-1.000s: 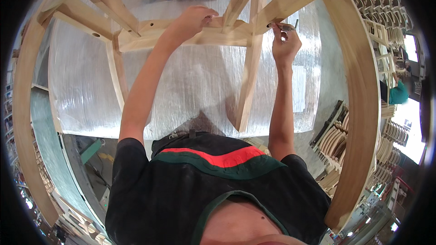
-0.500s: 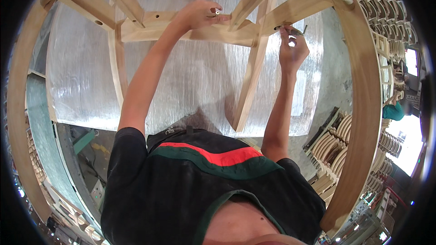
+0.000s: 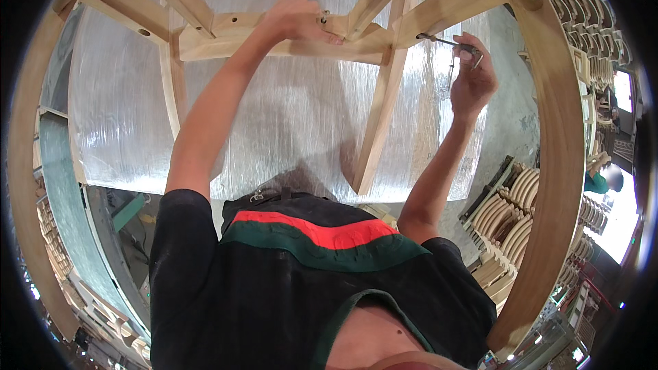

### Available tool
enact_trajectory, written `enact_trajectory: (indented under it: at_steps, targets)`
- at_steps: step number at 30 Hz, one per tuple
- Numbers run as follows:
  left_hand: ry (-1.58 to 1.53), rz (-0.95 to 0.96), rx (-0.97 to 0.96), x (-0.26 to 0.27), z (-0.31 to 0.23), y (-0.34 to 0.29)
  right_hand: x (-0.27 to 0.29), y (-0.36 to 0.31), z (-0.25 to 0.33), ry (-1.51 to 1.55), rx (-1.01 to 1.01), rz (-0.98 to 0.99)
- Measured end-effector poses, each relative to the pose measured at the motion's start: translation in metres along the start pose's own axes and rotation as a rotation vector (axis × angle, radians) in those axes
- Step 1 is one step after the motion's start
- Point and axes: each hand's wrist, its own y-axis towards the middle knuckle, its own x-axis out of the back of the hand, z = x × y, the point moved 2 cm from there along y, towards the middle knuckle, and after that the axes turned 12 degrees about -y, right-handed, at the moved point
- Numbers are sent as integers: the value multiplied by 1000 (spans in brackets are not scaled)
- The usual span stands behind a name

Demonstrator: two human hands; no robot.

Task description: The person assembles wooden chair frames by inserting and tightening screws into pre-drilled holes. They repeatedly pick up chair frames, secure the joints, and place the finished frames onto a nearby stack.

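One half-curled left hand [image 3: 299, 19] at far rail [image 3: 305, 51], can't tell if gripping; right hand [image 3: 476, 72] pinches tool [image 3: 444, 41] at right hole [image 3: 421, 35]. Frame [image 3: 556, 164] sits over the surface [image 3: 288, 116]; probably stiff, heavyish: grab thick rails.

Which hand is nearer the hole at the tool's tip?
Right. The right hand holds the tool, right of the hole; the left hand is farther left, at the wooden rail.

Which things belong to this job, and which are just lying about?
In use:
- wooden frame, left hand at its crossbar
- thin tool in right hand, tip at the frame

Apparently lying about:
- stacked curved wooden parts, right
- greenish panel, left
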Motion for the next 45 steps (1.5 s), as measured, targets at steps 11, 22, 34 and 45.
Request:
enact_trajectory:
  at_steps: [11,22,34,45]
  targets:
    - [-220,-241,-183,4,-2,-9,-33,-4,-32,-210,-2,-139]
    - [-497,-156,-289,25,-15,-15,-31,-7,-38,-421,-43,-72]
    - [-323,-117,-348,21,-12,-7,-35,-1,-38,-444,1,-43]
    - [-145,-121,-291,23,-23,-6,-42,-3,-39,-542,-154,-59]
